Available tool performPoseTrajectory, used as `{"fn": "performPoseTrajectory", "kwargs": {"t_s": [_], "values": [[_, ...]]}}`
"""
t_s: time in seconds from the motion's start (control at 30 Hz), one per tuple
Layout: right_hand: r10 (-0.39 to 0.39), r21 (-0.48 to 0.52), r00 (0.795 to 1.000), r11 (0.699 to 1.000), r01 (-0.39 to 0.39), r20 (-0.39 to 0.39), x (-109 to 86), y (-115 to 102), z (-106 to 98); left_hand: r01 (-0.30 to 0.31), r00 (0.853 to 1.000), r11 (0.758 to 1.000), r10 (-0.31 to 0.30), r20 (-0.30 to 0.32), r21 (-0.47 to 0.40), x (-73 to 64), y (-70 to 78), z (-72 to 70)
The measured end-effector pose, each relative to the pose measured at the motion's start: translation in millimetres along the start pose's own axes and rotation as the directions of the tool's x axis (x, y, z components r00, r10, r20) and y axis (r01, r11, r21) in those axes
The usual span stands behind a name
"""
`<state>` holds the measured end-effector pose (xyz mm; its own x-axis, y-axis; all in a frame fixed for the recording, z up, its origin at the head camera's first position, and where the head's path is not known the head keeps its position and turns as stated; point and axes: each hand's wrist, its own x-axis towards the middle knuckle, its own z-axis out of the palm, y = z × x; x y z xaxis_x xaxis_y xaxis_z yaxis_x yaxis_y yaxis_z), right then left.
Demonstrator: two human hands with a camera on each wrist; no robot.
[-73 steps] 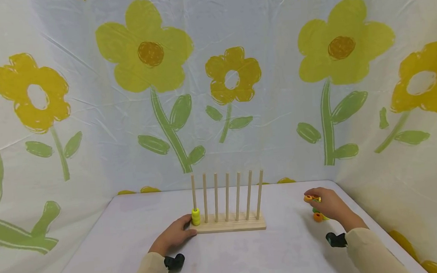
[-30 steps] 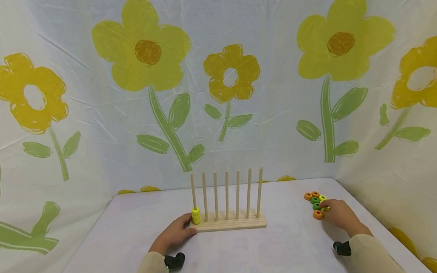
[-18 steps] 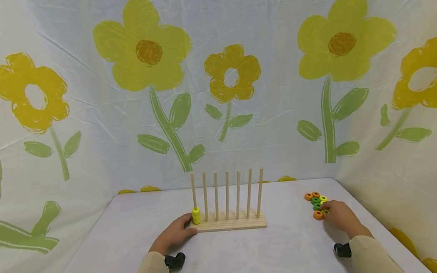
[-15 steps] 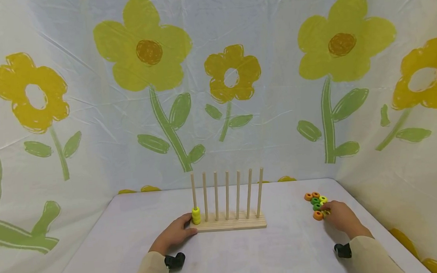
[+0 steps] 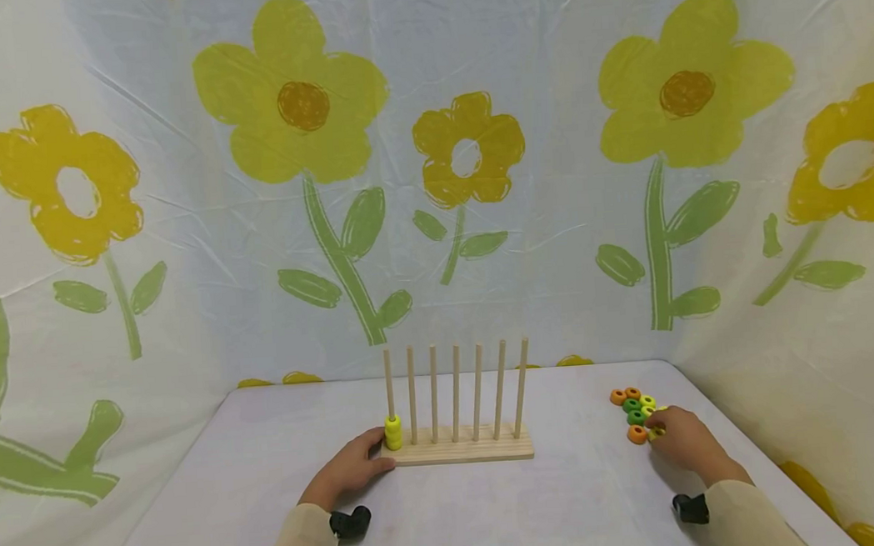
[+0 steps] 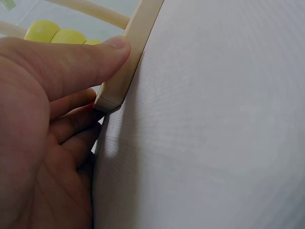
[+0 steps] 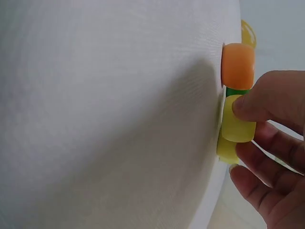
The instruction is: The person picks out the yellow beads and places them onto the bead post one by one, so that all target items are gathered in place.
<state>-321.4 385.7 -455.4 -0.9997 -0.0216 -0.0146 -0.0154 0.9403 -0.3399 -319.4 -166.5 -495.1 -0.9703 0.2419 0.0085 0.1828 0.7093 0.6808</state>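
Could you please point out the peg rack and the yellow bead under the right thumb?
Peg rack (image 5: 457,450), head view: middle of its base.
Yellow bead (image 7: 238,130), right wrist view: its exposed curved side.

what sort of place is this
Probably an indoor tabletop play or recording setup; the room beyond is hidden. Flower-print cloth hangs behind a pale table, which bears a wooden peg rack and a cluster of coloured beads.
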Motion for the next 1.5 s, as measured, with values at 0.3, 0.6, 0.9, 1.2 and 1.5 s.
{"fn": "performPoseTrajectory", "kwargs": {"t_s": [0.3, 0.6, 0.9, 1.2, 1.5], "values": [[-0.059, -0.001, 0.997, 0.998, 0.059, -0.039, -4.7, -3, -7, -0.003, 1.000, 1.000, 0.003, 0.005, 0.015, 0.9, 0.8, 0.4], [-0.079, 0.038, 0.995, 0.996, 0.081, -0.065, -8.1, -19, -11, -0.036, 0.999, 0.999, 0.036, -0.001, 0.009, -0.4, -1.9, 1.2], [-0.153, 0.064, 0.981, 0.985, 0.162, -0.122, -10.7, -32, -12, -0.036, 0.999, 0.999, 0.036, 0.005, -0.001, 0.1, -2.9, 1.8], [-0.210, 0.080, 0.964, 0.971, 0.225, -0.163, -18.5, -55, -17, -0.020, 1.000, 1.000, 0.020, 0.003, 0.000, 1.5, -5.3, 2.9], [-0.236, 0.102, 0.959, 0.962, 0.254, -0.155, -21.1, -74, -21, -0.006, 1.000, 1.000, 0.006, -0.004, -0.002, 2.2, -5.5, 2.3]]}}
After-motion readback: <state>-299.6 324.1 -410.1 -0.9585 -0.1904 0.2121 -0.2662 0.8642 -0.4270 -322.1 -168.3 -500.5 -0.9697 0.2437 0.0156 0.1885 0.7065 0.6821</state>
